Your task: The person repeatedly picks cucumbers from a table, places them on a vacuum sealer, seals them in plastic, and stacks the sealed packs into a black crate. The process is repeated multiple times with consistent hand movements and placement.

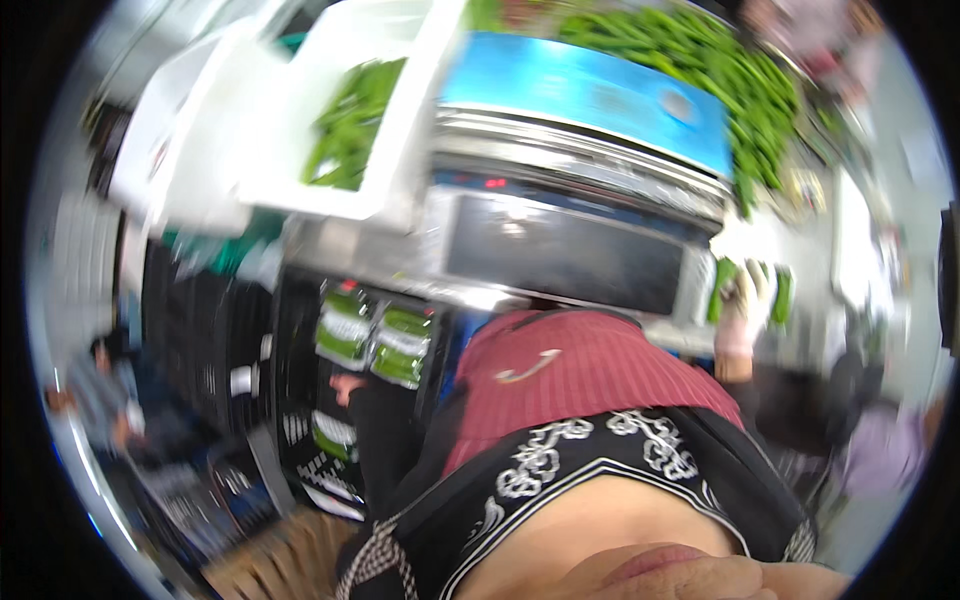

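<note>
My left hand (346,388), bare, reaches over a black plastic crate (289,352) at the left. Just above it in the picture lie two clear bags of green vegetables (345,330), (403,341) with white printed bands; another bag (334,433) lies below it. Whether the fingers hold anything is unclear. On the bench at the right, my right hand (744,300) wears a whitish glove and lies over or between green vegetable packs (781,296), (721,289); blur hides its grip.
Ahead stands a metal machine with a blue panel (585,82) and a dark flat plate (562,251). Loose long green vegetables (750,97) lie behind it. A white bin (420,150) holds more. Stacked black crates (206,330) stand left. People (105,397), (817,45) are nearby.
</note>
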The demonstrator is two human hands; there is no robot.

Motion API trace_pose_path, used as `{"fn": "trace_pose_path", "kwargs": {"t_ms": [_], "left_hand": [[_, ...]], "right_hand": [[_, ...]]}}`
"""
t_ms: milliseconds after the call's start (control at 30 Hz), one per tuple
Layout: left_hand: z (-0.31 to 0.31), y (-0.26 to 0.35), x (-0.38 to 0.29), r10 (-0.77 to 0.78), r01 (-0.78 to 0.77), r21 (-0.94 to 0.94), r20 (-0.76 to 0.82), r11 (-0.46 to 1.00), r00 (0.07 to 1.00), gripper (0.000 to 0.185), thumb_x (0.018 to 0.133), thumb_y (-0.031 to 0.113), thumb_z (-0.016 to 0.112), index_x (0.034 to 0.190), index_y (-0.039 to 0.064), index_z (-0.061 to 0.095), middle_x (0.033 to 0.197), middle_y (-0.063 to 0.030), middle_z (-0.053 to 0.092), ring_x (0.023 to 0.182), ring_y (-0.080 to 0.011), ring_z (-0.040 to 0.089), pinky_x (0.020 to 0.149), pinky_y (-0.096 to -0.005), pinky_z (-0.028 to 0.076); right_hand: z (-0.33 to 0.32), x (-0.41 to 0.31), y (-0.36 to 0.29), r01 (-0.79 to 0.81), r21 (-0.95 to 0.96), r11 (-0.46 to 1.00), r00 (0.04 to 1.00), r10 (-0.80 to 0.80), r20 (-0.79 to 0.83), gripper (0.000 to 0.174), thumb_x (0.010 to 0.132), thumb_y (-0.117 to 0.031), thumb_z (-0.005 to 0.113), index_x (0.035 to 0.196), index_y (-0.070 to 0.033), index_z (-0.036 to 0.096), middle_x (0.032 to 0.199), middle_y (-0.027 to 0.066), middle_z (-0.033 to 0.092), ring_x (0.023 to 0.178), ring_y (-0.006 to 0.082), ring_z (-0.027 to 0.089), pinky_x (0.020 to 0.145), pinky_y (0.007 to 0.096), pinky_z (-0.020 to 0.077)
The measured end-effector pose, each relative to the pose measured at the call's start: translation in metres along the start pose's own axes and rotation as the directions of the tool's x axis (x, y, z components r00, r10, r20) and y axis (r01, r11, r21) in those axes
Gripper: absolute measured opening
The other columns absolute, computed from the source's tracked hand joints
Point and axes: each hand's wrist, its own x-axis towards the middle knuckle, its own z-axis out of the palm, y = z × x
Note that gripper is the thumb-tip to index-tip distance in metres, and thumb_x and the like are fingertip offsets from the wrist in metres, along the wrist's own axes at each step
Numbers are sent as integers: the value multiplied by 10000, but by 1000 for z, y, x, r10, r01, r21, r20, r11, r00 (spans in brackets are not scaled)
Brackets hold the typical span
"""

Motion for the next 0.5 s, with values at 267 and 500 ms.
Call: {"fn": "trace_pose_path", "kwargs": {"t_ms": [267, 500], "left_hand": [[6, 82, -10, 283, -292, -162, -77, 942, 956, 420, 902, 401, 650, 994, -7, 686, 945, -188, 691, 1102, -296, 600, 967, -368, 441], [-68, 183, -104, 546, -572, 153, -566, 806, 618, 759, 757, 383, 819, 1301, -30, 488, 1374, -236, 432, 1322, -362, 372, 1093, -426, 332]], "right_hand": [[-37, -22, 13, -148, 93, 985, 989, 150, -9, 252, 939, -349, 620, 864, -145, 493, 750, -15, 389, 657, 142, 358, 566, 314, 303], [61, -44, -6, -304, 74, 950, 837, 229, 498, 409, 990, -382, 559, 696, -160, 381, 563, -21, 288, 511, 124, 292, 503, 281, 282]]}}
